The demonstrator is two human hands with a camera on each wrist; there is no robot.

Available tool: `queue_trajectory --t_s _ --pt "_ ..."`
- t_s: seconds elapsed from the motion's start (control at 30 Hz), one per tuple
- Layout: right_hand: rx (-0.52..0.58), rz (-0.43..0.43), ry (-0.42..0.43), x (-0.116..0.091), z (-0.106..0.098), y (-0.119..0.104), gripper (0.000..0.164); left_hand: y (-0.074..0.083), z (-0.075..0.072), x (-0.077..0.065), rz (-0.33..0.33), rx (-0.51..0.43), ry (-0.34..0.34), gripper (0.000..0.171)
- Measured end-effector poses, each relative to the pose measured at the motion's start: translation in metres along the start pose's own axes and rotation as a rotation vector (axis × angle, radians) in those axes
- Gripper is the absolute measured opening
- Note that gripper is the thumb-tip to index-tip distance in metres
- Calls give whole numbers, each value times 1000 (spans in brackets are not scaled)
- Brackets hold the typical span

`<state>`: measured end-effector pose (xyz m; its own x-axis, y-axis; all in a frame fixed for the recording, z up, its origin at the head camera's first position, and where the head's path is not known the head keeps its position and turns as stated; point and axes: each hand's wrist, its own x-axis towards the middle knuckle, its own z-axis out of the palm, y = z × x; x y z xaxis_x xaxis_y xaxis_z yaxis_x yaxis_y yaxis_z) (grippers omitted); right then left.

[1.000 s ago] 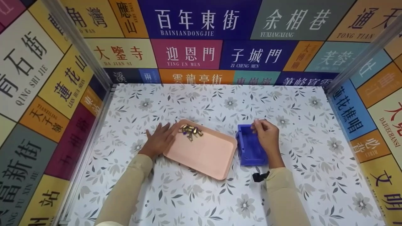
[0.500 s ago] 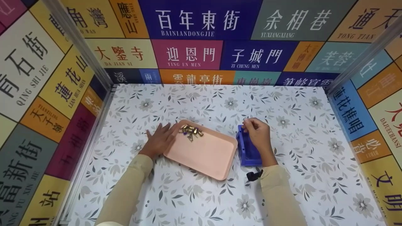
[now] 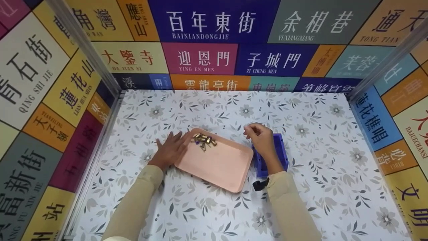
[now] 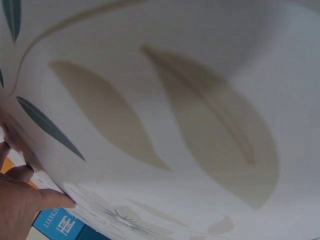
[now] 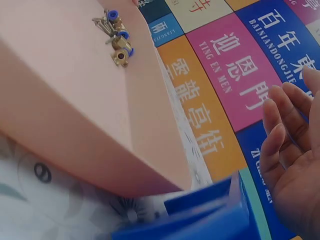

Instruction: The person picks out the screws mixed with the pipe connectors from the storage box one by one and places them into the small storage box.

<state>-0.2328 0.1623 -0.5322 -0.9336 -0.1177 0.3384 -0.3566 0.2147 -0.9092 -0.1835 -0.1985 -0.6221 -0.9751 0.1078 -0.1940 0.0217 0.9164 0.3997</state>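
Observation:
My left hand (image 3: 170,149) rests on the left rim of a shallow pink tray (image 3: 217,167), fingers spread. In the tray's far left corner lies a small pile of brass fittings (image 5: 120,45) with blue rings, beside several screws (image 5: 103,25). My right hand (image 3: 262,139) hovers over a blue plastic bin (image 3: 282,150), right of the tray, and hides part of it. In the right wrist view the fingers of this hand (image 5: 295,150) are loosely bent, with nothing seen between them. Little more than part of my left hand (image 4: 22,200) shows in the left wrist view.
A white tabletop (image 3: 207,214) with a leaf and flower print lies under everything. Panels (image 3: 200,57) with coloured street-name signs stand at the back and both sides. A black strap piece (image 3: 260,185) sits at the right sleeve cuff.
My right hand has moved left across the blue bin towards the tray, uncovering the bin's right side. My left hand, the tray and the pile have stayed in place.

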Motion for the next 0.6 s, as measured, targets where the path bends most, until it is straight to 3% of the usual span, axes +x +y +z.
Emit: queue_trajectory --t_s 0.5,0.6 --pt "26 50 -132 5 40 -2 10 1 0 0 6 -15 -7 54" --pt "24 68 -155 7 51 13 11 1 0 -1 3 -7 -2 54"
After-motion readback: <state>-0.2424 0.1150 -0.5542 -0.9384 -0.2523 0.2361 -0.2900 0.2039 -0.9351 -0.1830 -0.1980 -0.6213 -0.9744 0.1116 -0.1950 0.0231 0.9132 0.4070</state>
